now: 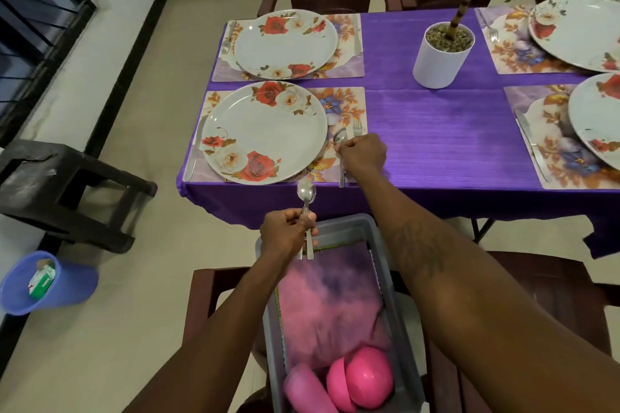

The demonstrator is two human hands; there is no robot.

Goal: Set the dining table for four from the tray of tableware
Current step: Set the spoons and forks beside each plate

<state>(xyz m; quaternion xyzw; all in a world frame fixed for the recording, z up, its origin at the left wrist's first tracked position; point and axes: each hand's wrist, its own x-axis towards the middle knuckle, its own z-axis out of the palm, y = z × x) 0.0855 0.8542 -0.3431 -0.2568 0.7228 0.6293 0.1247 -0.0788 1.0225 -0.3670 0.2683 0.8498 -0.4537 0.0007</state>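
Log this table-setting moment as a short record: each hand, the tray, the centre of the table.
left hand: grips spoons above the far end of the tray
right hand: holds a spoon at the near placemat, between plate and fork
tray contents: pink cloth, pink bowls
table centre: potted plant

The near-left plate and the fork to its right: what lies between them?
A spoon, held by the right hand, sits between plate and fork, over the placemat; the head view shows it.
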